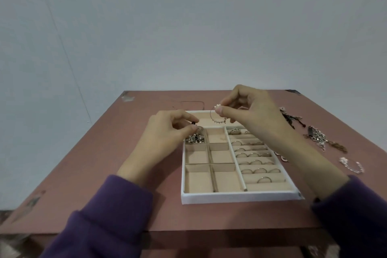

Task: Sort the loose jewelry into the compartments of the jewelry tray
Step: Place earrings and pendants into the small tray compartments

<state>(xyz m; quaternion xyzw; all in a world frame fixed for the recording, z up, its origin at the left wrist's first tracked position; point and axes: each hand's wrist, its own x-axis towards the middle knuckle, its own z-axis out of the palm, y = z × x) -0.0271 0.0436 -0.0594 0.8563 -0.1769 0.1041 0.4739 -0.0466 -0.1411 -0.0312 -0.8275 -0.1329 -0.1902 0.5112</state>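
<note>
On a reddish-brown table set against a pale grey wall lies the jewelry tray, white-rimmed and lined in beige, with its long side running away from the person. Its right half is a bank of padded ring rolls, and a good many silver rings stand wedged in the slots, row after row. Its left half is divided into small square compartments, with one long compartment across the far end.

The left hand hovers over the far-left square compartment, thumb and forefinger closed narrowly on a small dark bead piece. Directly below it, in that same compartment, sits a pile of small silver pieces, too fine to tell apart.

The right hand is raised above the long far compartment, its thumb and forefinger pinching a thin wire hoop strung with pale beads. The hoop hangs from the fingertips, clear of the lining.

Loose jewelry waits on the table to the right of the tray: a dark tasselled piece farthest away, a tangle of silver chains nearer, and a pale beaded bracelet nearest, all well apart from the tray. A few small pieces lie just beside the tray's right wall, partly hidden by the right forearm.

Both arms wear purple sleeves.
</note>
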